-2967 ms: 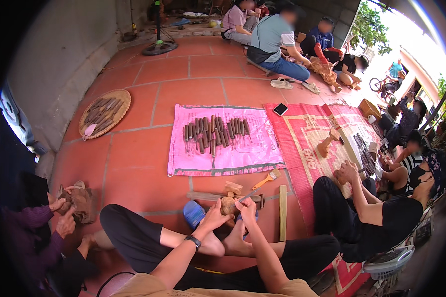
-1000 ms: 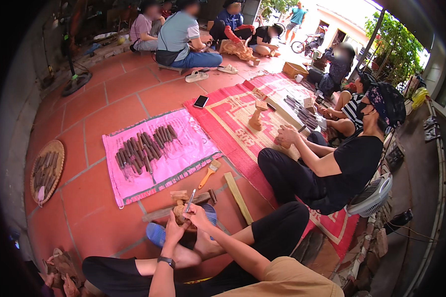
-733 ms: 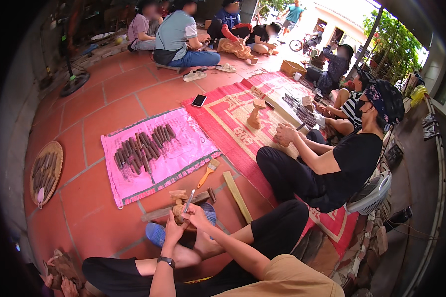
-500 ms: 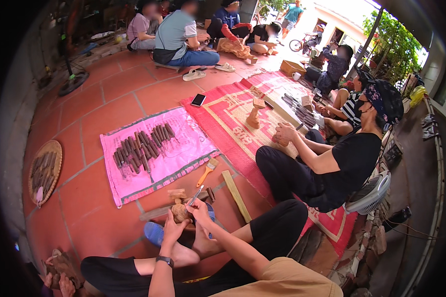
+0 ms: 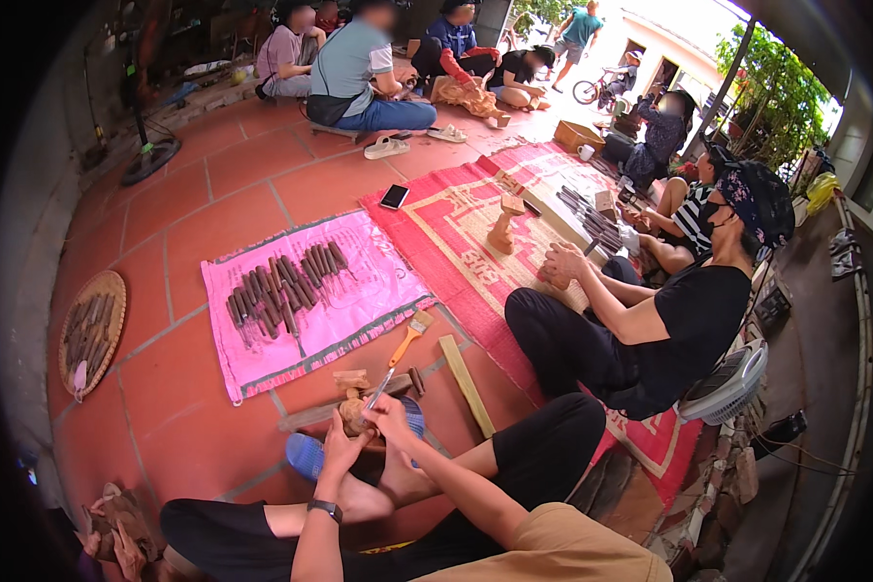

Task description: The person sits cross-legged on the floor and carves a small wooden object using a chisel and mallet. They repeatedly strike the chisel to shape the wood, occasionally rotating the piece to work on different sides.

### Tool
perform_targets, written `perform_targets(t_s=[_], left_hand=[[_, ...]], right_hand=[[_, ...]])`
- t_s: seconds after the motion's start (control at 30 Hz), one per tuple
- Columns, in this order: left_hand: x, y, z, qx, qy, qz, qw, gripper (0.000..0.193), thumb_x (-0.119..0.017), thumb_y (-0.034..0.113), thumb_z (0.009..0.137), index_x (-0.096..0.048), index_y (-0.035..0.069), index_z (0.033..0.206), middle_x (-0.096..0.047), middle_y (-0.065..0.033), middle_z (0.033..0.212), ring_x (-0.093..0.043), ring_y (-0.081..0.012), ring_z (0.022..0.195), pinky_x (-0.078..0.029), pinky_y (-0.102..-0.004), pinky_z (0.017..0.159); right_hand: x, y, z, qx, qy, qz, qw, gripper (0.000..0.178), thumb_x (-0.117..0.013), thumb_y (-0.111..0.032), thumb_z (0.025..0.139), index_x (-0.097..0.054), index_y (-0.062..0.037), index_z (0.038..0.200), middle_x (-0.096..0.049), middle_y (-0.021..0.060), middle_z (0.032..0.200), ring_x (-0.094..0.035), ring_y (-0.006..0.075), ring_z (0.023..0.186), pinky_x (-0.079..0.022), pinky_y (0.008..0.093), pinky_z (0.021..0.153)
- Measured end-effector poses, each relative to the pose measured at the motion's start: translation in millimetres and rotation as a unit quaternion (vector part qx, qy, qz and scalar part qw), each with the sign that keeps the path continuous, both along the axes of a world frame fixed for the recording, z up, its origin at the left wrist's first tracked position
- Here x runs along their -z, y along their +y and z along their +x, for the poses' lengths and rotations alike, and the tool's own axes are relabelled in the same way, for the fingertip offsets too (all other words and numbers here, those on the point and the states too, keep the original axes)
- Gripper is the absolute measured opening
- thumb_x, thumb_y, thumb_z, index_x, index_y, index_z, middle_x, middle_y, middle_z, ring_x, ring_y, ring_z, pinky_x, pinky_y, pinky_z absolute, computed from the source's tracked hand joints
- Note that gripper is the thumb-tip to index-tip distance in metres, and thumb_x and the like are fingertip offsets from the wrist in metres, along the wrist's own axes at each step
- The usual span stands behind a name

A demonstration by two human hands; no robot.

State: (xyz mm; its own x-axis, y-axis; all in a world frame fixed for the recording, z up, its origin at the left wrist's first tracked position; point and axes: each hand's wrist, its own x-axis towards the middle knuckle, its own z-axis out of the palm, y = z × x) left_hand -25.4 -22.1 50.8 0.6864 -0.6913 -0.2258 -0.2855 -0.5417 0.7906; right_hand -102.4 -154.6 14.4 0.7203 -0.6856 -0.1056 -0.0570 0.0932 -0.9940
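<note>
Between my feet, my left hand (image 5: 341, 448) wraps round a carved light-brown wooden piece (image 5: 351, 411), its fingers along the side and bottom. A slim, silver-coloured carving tool (image 5: 382, 384) is pinched in my right hand (image 5: 389, 419), its shaft slanting up and away. The right hand lies against the wood's right side; the tool's lower end is hidden by the fingers. Just beyond the piece are a small wooden block (image 5: 350, 378) and a wooden bar (image 5: 306, 418). A flat brush with an orange handle (image 5: 412, 336) lies past the right hand.
Several dark-handled tools (image 5: 286, 289) lie on a pink sheet (image 5: 359, 328) ahead. A round basket (image 5: 119, 308) of tools stands at left. A wooden strip (image 5: 467, 386) lies at right. A co-worker (image 5: 684, 325) sits close at right; another person's hands (image 5: 116, 543) show at lower left.
My right hand and the tool have shifted slightly, with the tool a little more upright. The wooden piece stays in my left hand. The whole view has moved slightly.
</note>
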Motion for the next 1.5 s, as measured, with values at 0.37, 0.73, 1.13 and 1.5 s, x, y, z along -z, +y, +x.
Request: perform_targets(t_s=[0.37,0.73,1.13,1.5], left_hand=[[-5,-3,-1,0.007,0.007,0.002,1.0,0.109,-0.077,0.049,0.07,-0.022,-0.011,0.143,-0.046,-0.032,0.133,-0.047,-0.0411,0.124,-0.04,-0.0415,0.102],[-3,-1,0,0.024,-0.008,-0.009,1.0,0.109,-0.075,0.05,0.072,-0.018,-0.01,0.143,-0.042,-0.0365,0.132,-0.044,-0.0449,0.125,-0.038,-0.0436,0.103],[11,8,6,0.016,0.006,-0.008,1.0,0.109,-0.076,0.048,0.072,-0.019,-0.011,0.143,-0.04,-0.0331,0.137,-0.042,-0.0429,0.128,-0.037,-0.0426,0.105],[30,11,8,0.006,-0.044,-0.038,0.998,0.101,-0.078,0.043,0.072,-0.026,-0.008,0.142,-0.049,-0.0287,0.132,-0.051,-0.0386,0.121,-0.043,-0.0406,0.099]], right_hand=[[5,-8,9,0.076,-0.034,-0.031,0.996,0.01,-0.066,0.003,0.08,-0.062,-0.0013,0.087,-0.062,0.0001,0.077,-0.056,0.0069,0.072,-0.046,0.0236,0.065],[-3,-12,8,0.041,0.045,-0.098,0.993,0.011,-0.07,-0.002,0.079,-0.063,-0.0024,0.087,-0.063,0.0012,0.073,-0.057,0.0072,0.067,-0.046,0.0247,0.061],[-33,8,14,-0.003,0.103,-0.176,0.979,0.011,-0.07,-0.003,0.077,-0.064,-0.0024,0.086,-0.067,0.005,0.072,-0.061,0.0112,0.066,-0.047,0.0283,0.062],[-56,26,18,-0.048,0.127,-0.186,0.973,0.015,-0.072,-0.013,0.077,-0.065,-0.0043,0.087,-0.068,0.0098,0.075,-0.066,0.021,0.069,-0.049,0.0362,0.064]])
